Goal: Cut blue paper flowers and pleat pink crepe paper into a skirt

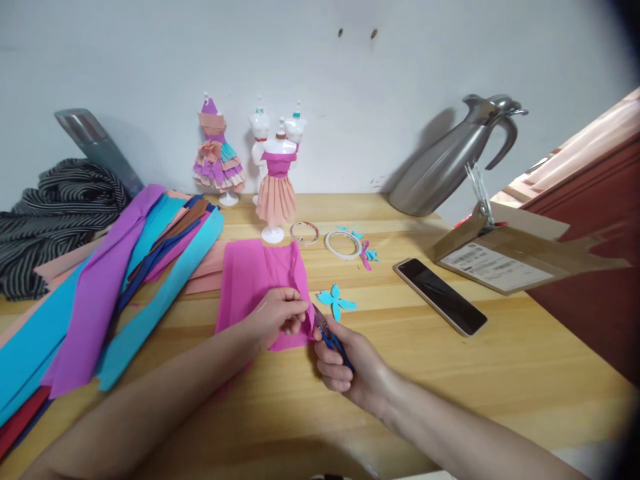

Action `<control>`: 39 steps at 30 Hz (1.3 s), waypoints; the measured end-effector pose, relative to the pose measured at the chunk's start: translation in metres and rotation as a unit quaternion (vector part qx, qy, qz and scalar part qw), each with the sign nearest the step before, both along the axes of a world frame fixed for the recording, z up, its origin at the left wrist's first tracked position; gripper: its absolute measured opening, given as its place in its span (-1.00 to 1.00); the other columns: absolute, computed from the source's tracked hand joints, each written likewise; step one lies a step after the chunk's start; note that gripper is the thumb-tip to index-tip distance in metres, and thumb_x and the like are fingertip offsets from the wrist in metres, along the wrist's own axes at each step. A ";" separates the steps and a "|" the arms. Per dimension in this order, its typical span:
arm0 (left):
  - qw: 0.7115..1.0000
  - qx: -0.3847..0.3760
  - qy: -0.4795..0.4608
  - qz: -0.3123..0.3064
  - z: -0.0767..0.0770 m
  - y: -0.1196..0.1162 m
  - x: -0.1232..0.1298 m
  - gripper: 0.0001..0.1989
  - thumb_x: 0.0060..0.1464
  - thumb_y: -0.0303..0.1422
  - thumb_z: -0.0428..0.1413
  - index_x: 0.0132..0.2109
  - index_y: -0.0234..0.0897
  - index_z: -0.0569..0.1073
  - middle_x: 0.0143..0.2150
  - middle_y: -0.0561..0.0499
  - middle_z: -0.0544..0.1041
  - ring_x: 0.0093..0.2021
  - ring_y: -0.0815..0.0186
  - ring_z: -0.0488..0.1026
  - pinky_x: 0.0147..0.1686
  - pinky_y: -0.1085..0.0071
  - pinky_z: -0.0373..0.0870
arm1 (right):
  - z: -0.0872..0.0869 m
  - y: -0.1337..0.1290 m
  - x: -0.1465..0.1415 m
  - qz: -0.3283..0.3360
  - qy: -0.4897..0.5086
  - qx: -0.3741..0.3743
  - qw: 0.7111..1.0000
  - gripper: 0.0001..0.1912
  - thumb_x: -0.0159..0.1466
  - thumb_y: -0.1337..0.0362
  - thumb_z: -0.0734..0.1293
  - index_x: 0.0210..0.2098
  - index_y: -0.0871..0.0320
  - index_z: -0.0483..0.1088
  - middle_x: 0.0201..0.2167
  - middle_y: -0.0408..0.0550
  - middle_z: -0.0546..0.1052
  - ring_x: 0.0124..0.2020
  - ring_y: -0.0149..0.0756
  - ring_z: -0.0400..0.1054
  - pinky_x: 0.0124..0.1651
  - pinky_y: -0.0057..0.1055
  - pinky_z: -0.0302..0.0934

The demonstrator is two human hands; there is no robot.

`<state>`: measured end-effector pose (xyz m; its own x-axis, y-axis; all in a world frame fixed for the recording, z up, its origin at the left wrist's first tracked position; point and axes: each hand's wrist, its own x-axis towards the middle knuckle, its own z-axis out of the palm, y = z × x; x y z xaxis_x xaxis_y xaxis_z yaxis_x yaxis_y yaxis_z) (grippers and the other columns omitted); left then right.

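A bright pink crepe paper sheet (247, 273) lies on the wooden table, its right edge slightly raised. My left hand (281, 313) pinches that edge between thumb and fingers. Just right of it, my right hand (345, 360) is wrapped round small blue-handled scissors (331, 337), their tip at the paper's edge. Beyond the scissors lies a turquoise petal-shaped paper cutout (337, 302). Behind the sheet stands a small white mannequin (281, 145) in a pink top and peach skirt.
Coloured paper strips (95, 293) cover the left side. Tape rolls (343, 245), a phone (440, 297), an open cardboard box (500, 257) and a leaning metal jug (445, 160) are at the right. More mannequins (214, 150) stand near the wall.
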<state>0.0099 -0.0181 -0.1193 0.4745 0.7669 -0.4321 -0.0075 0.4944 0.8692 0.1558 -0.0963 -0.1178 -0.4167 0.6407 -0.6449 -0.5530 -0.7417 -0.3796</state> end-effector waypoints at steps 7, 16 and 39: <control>0.998 -0.017 0.018 -0.050 0.003 0.001 -0.003 -0.78 -0.20 -0.31 0.20 -0.58 -0.31 0.33 -0.71 0.13 0.34 -0.76 0.52 0.19 -0.74 0.54 0.00 | 0.003 0.001 0.003 0.000 0.008 0.004 1.000 -0.58 0.41 0.02 0.07 -0.44 0.15 0.24 -0.77 -0.34 0.08 -0.77 -0.57 -0.30 -0.69 -0.59 -0.37; 0.998 -0.021 0.010 -0.057 0.001 0.002 -0.003 -0.79 -0.19 -0.32 0.20 -0.57 -0.34 0.36 -0.68 0.10 0.37 -0.75 0.52 0.20 -0.74 0.53 0.02 | -0.001 0.009 0.001 0.010 0.011 0.006 1.000 -0.57 0.39 -0.01 0.10 -0.46 0.15 0.24 -0.79 -0.34 0.08 -0.78 -0.56 -0.26 -0.69 -0.58 -0.38; 1.000 0.000 -0.009 0.010 -0.002 -0.003 -0.001 -0.84 -0.15 -0.39 0.14 -0.55 -0.28 0.30 -0.74 0.13 0.33 -0.72 0.47 0.25 -0.65 0.51 0.04 | 0.002 -0.006 0.008 -0.010 0.022 0.035 0.999 -0.65 0.33 0.01 0.22 -0.41 0.15 0.26 -0.74 -0.35 0.08 -0.76 -0.59 -0.29 -0.69 -0.58 -0.37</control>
